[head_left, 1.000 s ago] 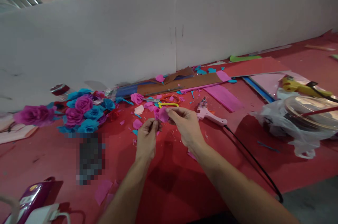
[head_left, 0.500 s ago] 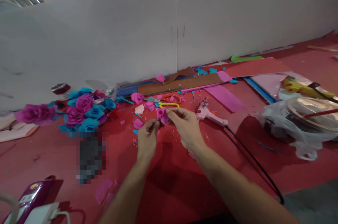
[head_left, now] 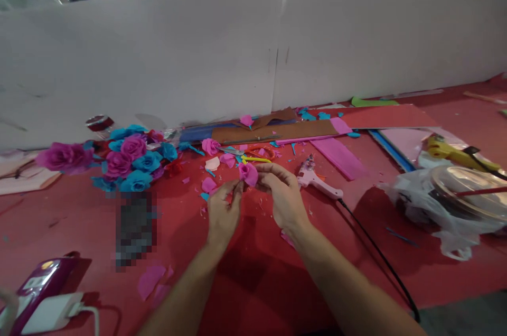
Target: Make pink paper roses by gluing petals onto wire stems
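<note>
Looks like a craft workshop bench, the kind set up for making paper flowers by hand. The red table [head_left: 79, 220] is littered with pink and blue paper scraps, and a pile of finished paper roses [head_left: 127, 159] sits toward the left edge. There's a pink glue gun [head_left: 317, 180] with its cord running off the near edge, scissors [head_left: 247, 154] and sheets of coloured paper [head_left: 336, 135] along the back edge. Plain white partition boards [head_left: 158, 61] wall off the back, so it reads as a workstation, not a home.

Glue gun [head_left: 317, 180] right of scissors [head_left: 253, 154] (flowers [head_left: 130, 161] left).
</note>
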Motion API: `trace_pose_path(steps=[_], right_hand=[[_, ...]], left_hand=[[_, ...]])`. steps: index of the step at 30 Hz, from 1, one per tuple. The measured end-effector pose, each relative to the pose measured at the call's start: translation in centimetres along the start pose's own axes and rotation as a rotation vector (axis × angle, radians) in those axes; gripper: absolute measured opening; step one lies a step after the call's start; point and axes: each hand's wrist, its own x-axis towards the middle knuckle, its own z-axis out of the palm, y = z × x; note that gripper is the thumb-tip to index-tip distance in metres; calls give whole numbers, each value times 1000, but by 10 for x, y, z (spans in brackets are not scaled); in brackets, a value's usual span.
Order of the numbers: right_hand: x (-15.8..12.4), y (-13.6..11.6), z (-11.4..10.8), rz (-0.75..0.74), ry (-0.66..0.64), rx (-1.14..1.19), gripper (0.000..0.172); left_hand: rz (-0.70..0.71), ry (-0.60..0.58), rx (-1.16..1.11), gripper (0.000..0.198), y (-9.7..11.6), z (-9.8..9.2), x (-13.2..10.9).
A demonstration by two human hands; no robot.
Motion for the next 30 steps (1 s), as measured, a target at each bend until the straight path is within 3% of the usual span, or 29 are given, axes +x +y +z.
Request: trace_pose_path(steps=[11,21,30], right_hand=[[7,2,-5,38,-132,-31,25],[11,7,-7,-53,-173,-78,28],[12,10,-9,-93,-238,-44,30]], left_hand=[[100,39,9,16,2,-3,-1],[180,89,-35,15,3,-4,0],[311,100,107,18,1,-7,-2]])
